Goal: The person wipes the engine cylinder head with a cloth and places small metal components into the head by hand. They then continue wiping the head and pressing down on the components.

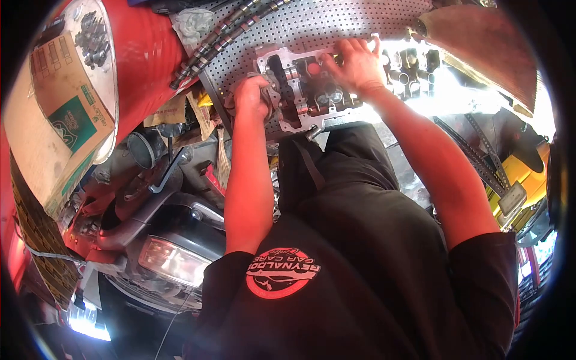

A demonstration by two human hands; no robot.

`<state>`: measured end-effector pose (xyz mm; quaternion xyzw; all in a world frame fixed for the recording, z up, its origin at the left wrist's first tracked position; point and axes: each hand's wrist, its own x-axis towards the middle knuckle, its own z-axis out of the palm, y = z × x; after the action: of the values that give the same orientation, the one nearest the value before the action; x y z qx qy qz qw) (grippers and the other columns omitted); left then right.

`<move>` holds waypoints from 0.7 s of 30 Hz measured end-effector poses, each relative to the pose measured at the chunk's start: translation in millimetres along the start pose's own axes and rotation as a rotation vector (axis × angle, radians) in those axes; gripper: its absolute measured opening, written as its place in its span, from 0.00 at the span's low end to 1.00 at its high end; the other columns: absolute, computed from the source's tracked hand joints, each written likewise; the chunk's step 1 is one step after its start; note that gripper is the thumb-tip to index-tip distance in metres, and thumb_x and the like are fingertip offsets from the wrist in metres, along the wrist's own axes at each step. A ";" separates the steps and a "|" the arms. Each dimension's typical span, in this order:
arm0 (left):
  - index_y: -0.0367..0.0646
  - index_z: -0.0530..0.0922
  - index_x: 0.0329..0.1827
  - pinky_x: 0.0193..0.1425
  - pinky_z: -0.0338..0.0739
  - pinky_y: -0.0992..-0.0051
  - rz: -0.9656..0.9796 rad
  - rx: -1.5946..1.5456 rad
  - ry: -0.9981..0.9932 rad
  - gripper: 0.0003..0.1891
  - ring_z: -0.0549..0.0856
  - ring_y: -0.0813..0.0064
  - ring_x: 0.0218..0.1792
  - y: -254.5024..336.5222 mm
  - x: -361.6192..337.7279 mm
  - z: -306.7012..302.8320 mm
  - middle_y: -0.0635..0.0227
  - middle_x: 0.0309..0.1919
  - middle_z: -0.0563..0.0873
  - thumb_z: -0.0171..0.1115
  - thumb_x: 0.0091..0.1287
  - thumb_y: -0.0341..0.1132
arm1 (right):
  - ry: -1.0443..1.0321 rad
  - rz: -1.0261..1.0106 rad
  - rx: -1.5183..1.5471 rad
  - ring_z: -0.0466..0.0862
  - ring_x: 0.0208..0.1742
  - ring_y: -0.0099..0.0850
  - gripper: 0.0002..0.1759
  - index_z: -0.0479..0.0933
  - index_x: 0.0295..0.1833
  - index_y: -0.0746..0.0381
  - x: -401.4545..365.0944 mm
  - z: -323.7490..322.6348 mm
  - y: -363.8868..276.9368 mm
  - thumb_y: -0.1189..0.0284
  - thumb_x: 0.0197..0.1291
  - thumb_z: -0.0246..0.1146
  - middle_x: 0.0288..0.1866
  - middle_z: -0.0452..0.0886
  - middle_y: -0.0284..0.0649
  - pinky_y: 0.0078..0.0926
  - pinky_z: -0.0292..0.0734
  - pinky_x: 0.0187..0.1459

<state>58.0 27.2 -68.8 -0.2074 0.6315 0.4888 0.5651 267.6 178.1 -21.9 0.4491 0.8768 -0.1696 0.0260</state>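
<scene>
Cylinder head [296, 90]: on the perforated table [336, 23], near edge; long axis left to right, right end slightly farther. Left hand [251, 96] clenched on a grey cloth [272, 103] at its left end. Right hand [359, 67] open, fingers spread over its middle. Camshafts [223, 41] lie diagonally, far left.

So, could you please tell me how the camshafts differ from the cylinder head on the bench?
The camshafts are long, slim and lobed; the cylinder head is a broad casting with openings. The camshafts look mostly dark, while the cylinder head has a pale silvery rim. No hand touches the camshafts, but the right hand rests on the cylinder head. Both look metallic and lie on the perforated bench top.
</scene>
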 end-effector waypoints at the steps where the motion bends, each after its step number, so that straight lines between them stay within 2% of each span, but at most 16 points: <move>1: 0.39 0.76 0.33 0.28 0.79 0.61 0.083 0.077 0.102 0.06 0.83 0.65 0.28 3.0 -10.6 5.3 0.63 0.26 0.80 0.56 0.52 0.24 | -0.009 0.004 -0.013 0.77 0.62 0.41 0.31 0.80 0.50 0.59 0.4 -2.0 -0.8 0.41 0.62 0.54 0.51 0.82 0.45 0.57 0.38 0.76; 2: 0.39 0.77 0.32 0.29 0.80 0.61 0.166 0.153 0.201 0.06 0.83 0.64 0.29 5.1 -16.2 10.1 0.63 0.26 0.80 0.55 0.52 0.24 | -0.017 0.009 -0.027 0.77 0.62 0.41 0.31 0.80 0.50 0.59 1.0 -3.9 -0.4 0.41 0.63 0.54 0.51 0.82 0.45 0.58 0.38 0.76; 3: 0.39 0.77 0.34 0.35 0.82 0.61 0.190 0.007 0.072 0.05 0.85 0.64 0.32 -8.9 3.4 -30.2 0.63 0.29 0.82 0.55 0.55 0.25 | -0.020 0.015 -0.032 0.76 0.62 0.41 0.31 0.80 0.50 0.59 0.5 -4.9 -0.7 0.41 0.63 0.54 0.51 0.82 0.45 0.58 0.38 0.76; 5: 0.37 0.78 0.41 0.46 0.83 0.61 0.216 -0.234 -0.041 0.07 0.86 0.63 0.40 1.0 -3.3 -75.5 0.62 0.37 0.84 0.55 0.62 0.28 | -0.023 0.028 -0.037 0.76 0.63 0.40 0.32 0.80 0.50 0.59 0.5 -5.0 -1.8 0.41 0.63 0.54 0.51 0.82 0.45 0.58 0.37 0.76; 6: 0.35 0.78 0.46 0.52 0.83 0.60 0.221 -0.331 -0.025 0.10 0.86 0.62 0.45 18.2 -37.4 -77.8 0.61 0.42 0.85 0.55 0.65 0.29 | -0.014 0.028 -0.035 0.76 0.63 0.40 0.32 0.80 0.50 0.59 1.8 -3.7 0.1 0.41 0.63 0.53 0.52 0.82 0.44 0.58 0.37 0.76; 8: 0.34 0.76 0.56 0.57 0.81 0.58 0.183 -0.449 -0.085 0.16 0.85 0.61 0.49 28.5 -35.1 -151.0 0.59 0.49 0.84 0.58 0.66 0.29 | -0.011 0.024 -0.024 0.75 0.64 0.40 0.32 0.80 0.51 0.59 0.2 1.6 1.0 0.41 0.63 0.53 0.52 0.82 0.44 0.59 0.36 0.76; 11: 0.36 0.77 0.59 0.57 0.79 0.58 0.523 0.040 0.384 0.17 0.86 0.59 0.47 37.7 -31.9 -172.8 0.59 0.50 0.85 0.57 0.69 0.32 | -0.049 0.032 -0.030 0.75 0.65 0.40 0.31 0.79 0.52 0.58 1.0 -2.6 -0.8 0.41 0.63 0.53 0.53 0.82 0.43 0.59 0.35 0.76; 14: 0.39 0.82 0.49 0.51 0.80 0.65 0.931 0.926 0.249 0.11 0.86 0.69 0.45 43.8 -49.2 -110.3 0.63 0.43 0.87 0.63 0.65 0.32 | -0.048 0.044 -0.045 0.75 0.64 0.39 0.31 0.80 0.51 0.57 0.4 0.6 -1.0 0.41 0.63 0.54 0.53 0.82 0.42 0.60 0.38 0.76; 16: 0.42 0.84 0.43 0.47 0.80 0.66 0.926 1.064 0.181 0.08 0.87 0.66 0.42 36.5 -62.6 -48.7 0.63 0.40 0.87 0.65 0.65 0.35 | -0.024 0.041 -0.060 0.75 0.64 0.40 0.31 0.80 0.51 0.57 0.7 3.2 -0.5 0.40 0.63 0.54 0.53 0.82 0.42 0.61 0.40 0.75; 17: 0.43 0.82 0.44 0.46 0.80 0.64 1.077 1.169 0.157 0.09 0.86 0.62 0.42 29.3 -55.9 -32.3 0.61 0.40 0.87 0.65 0.64 0.36 | -0.015 0.033 -0.059 0.75 0.64 0.40 0.31 0.80 0.51 0.57 2.4 3.4 0.3 0.40 0.62 0.54 0.53 0.82 0.42 0.61 0.40 0.75; 18: 0.45 0.81 0.44 0.46 0.80 0.62 1.223 1.277 0.129 0.10 0.86 0.59 0.42 25.4 -49.2 -22.8 0.60 0.40 0.86 0.65 0.63 0.37 | -0.013 0.029 -0.056 0.75 0.64 0.39 0.32 0.80 0.51 0.57 1.4 3.9 0.6 0.39 0.62 0.54 0.53 0.82 0.42 0.61 0.40 0.75; 21: 0.46 0.76 0.45 0.44 0.79 0.56 1.273 1.550 -0.097 0.12 0.84 0.53 0.43 34.7 -38.2 -3.6 0.59 0.40 0.85 0.64 0.62 0.38 | -0.016 0.031 -0.057 0.75 0.64 0.39 0.32 0.80 0.51 0.57 1.7 4.3 1.4 0.39 0.62 0.54 0.53 0.82 0.42 0.61 0.41 0.75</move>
<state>38.4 28.1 -20.9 0.6144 0.7452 0.1618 0.2027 267.3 178.8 -26.7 0.4605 0.8739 -0.1478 0.0483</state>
